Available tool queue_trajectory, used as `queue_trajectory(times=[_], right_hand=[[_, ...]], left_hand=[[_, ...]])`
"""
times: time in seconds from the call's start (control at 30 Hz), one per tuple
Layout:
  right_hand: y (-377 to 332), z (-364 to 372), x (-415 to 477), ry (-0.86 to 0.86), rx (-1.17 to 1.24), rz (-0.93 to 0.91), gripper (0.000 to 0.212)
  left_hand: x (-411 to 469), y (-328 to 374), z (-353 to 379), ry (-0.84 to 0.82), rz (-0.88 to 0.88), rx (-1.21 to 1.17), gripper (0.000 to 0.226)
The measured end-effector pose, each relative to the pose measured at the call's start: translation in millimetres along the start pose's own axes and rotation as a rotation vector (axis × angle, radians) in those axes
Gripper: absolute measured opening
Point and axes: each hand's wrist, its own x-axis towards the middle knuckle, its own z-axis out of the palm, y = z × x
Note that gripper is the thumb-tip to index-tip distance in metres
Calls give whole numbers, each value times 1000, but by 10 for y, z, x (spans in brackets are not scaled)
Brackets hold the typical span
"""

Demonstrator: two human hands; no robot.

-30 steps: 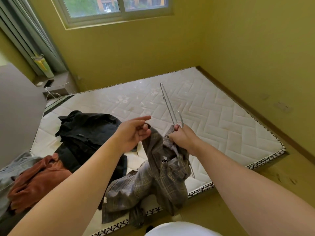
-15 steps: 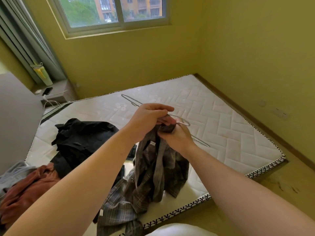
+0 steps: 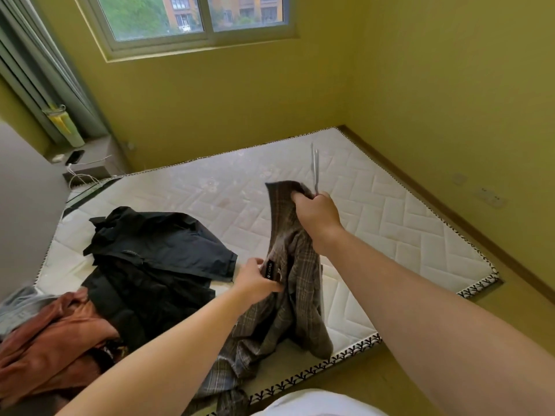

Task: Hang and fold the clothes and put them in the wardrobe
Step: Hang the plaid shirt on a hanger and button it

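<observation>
Plaid shirt (image 3: 288, 265), held up over the near edge of the bed (image 3: 405, 235), its lower part trailing on the mattress toward 6 o'clock. My right hand (image 3: 318, 210) is closed round a fold of the shirt's upper edge together with the wire hanger (image 3: 314, 166), which rises from the fist toward 12 o'clock and is seen nearly edge-on. My left hand (image 3: 255, 280), at 7 o'clock of the right, pinches the cloth just beside a small black label.

Progress, as judged: early. The hanger is not yet seated in the shoulders, so this shirt is neither hung nor folded. A black jacket (image 3: 156, 250) lies at 9 o'clock of the shirt. A rust-coloured garment (image 3: 54, 340) and a grey garment (image 3: 21, 301) lie heaped at 8 o'clock, none of them sorted. I cannot tell which fixture, if any, is the wardrobe, and nothing is seen put away.

Change from half a second earlier: both hands then met at the top of the shirt, with the hanger lying flat across behind them. Now the left hand has dropped to the label, the right has lifted and drawn toward 2 o'clock, and the hanger stands upright.
</observation>
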Motion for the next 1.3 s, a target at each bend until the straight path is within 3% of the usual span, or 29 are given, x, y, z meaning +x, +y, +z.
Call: queue_trajectory(times=[0.13,0.37,0.47,0.6,0.67,0.77,0.87,0.97,1.1,1.17,1.3], right_hand=[[-32,-116,71,47,-28,-23,44],[80,-488,194,226,-106,-46,29],[143,-559,214,246,-179,-50,33],[237,-626,231,264,-252,-43,44],[274,-673,244,265,-283,-34,45],[312,-748,251,261,-320,7,50],[341,-749,224,225,-363,69,56],[330,-688,158,186,-437,140,62],[316,-522,12,-25,-522,126,68],[342,-408,-100,-137,-468,172,71],[467,-177,-302,-292,-467,228,76]], left_hand=[[122,-186,-6,6,10,166,11],[260,-293,-470,124,-2,285,14],[291,-341,-624,127,14,349,15],[274,-277,-734,114,-72,175,43],[223,-155,-799,88,-106,78,39],[96,101,-974,-124,-238,-98,29],[75,244,-1129,-196,-184,35,51],[67,317,-1156,-129,-172,199,41],[19,263,-1147,67,-192,734,50],[34,128,-1126,63,-228,641,48],[68,-217,-1072,143,-327,13,51]])
